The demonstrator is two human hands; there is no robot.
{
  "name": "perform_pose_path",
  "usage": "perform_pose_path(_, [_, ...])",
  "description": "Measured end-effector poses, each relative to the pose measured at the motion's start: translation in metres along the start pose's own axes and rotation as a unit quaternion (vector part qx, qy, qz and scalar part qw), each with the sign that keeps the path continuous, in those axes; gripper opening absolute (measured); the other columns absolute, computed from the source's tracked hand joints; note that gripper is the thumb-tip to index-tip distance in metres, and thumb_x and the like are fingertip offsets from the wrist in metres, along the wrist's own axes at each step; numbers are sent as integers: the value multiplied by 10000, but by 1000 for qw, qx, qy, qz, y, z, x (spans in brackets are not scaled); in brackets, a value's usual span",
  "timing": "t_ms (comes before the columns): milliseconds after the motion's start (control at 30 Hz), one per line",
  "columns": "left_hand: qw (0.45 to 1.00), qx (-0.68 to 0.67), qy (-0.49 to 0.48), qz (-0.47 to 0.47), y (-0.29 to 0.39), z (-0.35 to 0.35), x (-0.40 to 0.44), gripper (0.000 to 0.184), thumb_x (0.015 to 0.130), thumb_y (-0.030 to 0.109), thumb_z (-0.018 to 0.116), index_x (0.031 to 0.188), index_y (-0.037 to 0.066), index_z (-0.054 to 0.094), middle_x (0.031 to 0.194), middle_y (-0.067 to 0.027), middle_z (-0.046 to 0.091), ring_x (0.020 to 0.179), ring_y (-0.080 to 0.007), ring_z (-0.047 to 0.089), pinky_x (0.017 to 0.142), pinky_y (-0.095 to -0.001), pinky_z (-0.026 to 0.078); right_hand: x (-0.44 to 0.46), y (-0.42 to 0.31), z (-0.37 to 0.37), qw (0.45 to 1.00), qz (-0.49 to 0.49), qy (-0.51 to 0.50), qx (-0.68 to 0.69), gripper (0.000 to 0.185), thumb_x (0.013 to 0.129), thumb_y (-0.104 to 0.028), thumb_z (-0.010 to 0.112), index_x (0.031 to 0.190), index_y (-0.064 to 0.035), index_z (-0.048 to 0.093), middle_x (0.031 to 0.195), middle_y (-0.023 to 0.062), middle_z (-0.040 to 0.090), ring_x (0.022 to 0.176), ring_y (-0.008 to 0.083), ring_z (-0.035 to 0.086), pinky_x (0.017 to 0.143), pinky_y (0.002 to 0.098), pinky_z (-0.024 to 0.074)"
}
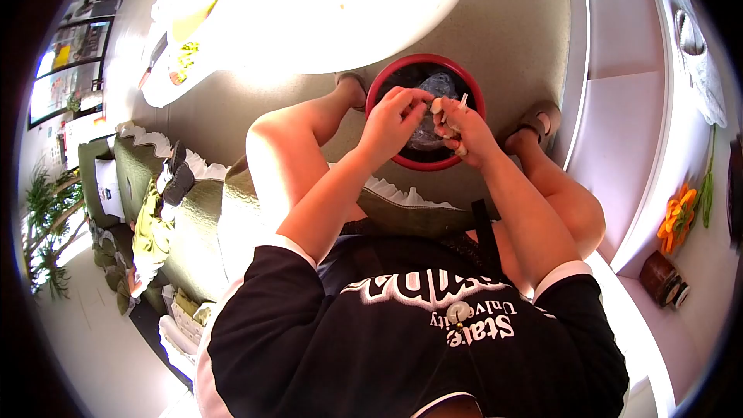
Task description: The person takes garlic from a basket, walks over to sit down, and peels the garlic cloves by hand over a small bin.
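Note:
My left hand [395, 118] and my right hand [466, 130] meet over a red bin [372, 97] between my knees. In my right hand, curled fingers hold a small pale piece [437, 106]; a thin white bit [463, 99] sticks up beside it. Its exact kind is too small to tell. My left fingers are pinched together right beside that piece, and what they grip is hidden. Beneath both hands, a dark liner and a crumpled clear plastic bag [424, 139] show inside the bin.
Ahead stands a bright white table [402, 23], overexposed, with yellow and orange things on it. A green sofa [197, 217] with white frills runs to the left, where another person in green [155, 236] lies. At right are a white cabinet [627, 39], an orange flower [678, 213] and a brown jar [662, 279].

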State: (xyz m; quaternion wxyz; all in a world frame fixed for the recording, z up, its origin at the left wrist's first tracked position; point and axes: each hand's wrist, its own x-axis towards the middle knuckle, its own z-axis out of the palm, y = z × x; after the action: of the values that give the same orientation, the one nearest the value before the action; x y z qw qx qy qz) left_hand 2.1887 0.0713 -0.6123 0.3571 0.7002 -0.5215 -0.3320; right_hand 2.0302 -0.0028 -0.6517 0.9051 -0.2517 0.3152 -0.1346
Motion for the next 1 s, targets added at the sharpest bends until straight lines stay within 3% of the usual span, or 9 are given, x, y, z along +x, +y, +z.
perform_pose_path(167, [986, -133, -49, -83, 1, 3, 0, 185, 867, 119, 596, 1040, 54, 612, 885, -19, 590, 750, -83, 564, 660, -221, 453, -2, 0, 4, 1000, 11, 9, -20, 252, 914, -362, 532, 931, -111, 548, 772, -15, 526, 626, 65, 484, 438, 170, 331])
perform_pose_path(267, [926, -331, -73, -168, -3, -2, 3, 209, 877, 162, 605, 1054, 51, 592, 907, -7, 602, 809, -76, 562, 692, -223, 455, -3, -3, 6, 999, -34, 13, -5, 235, 905, -320, 553, 969, -94, 537, 784, -3, 534, 625, 68, 489, 423, 170, 326])
perform_pose_path(367, [918, -346, -66, -181, -6, -2, 3, 215, 879, 150, 606, 1042, 16, 560, 913, -27, 622, 831, -104, 587, 686, -244, 491, 0, -2, 5, 998, -54, 4, -8, 231, 900, -278, 562, 1007, -77, 523, 795, 10, 544, 622, 70, 492, 409, 172, 323])
perform_pose_path(567, [961, -234, -50, -136, 4, -1, 3, 168, 863, 141, 630, 973, 23, 585, 904, -16, 619, 801, -78, 576, 668, -228, 469, -2, -1, 6, 999, -34, 2, 26, 263, 919, -269, 517, 1048, -41, 510, 862, 57, 557, 650, 64, 498, 405, 167, 333])
perform_pose_path(633, [987, -138, 77, -28, -7, -11, 15, 109, 858, 115, 627, 917, 25, 607, 845, -4, 619, 748, -68, 566, 650, -219, 458, -4, -4, 5, 997, -9, -1, 75, 281, 924, -267, 496, 1066, -25, 502, 920, 93, 564, 665, 62, 502, 404, 158, 344])
perform_pose_path(700, [960, -134, 170, -175, -1, -40, 35, 156, 841, 174, 650, 894, 35, 606, 766, -17, 625, 705, -86, 564, 656, -232, 466, -4, -9, 6, 993, 20, -7, 118, 296, 930, -260, 473, 1085, -8, 491, 997, 140, 572, 680, 62, 506, 403, 144, 353])
perform_pose_path(767, [962, -14, 262, -81, -49, -63, 57, 193, 835, 185, 653, 923, 36, 566, 796, -52, 635, 717, -135, 588, 690, -281, 476, -7, -13, 9, 991, 26, -23, 131, 289, 933, -244, 459, 1093, -5, 489, 1064, 180, 563, 684, 64, 510, 399, 133, 357])
perform_pose_path(900, [962, 36, 263, -60, -62, -82, 82, 207, 828, 181, 655, 931, 23, 570, 831, -87, 627, 747, -174, 594, 710, -322, 479, -5, -14, 9, 988, 25, -28, 148, 241, 942, -211, 422, 1060, -14, 498, 1161, 234, 529, 684, 69, 520, 386, 118, 352])
perform_pose_path(1000, [933, 167, 314, -57, -55, -81, 83, 161, 819, 160, 648, 924, 56, 587, 878, -102, 590, 759, -216, 590, 698, -353, 477, -5, -13, 6, 984, 25, -47, 167, 221, 951, -221, 408, 1021, -31, 497, 1053, 204, 574, 663, 80, 523, 385, 134, 361])
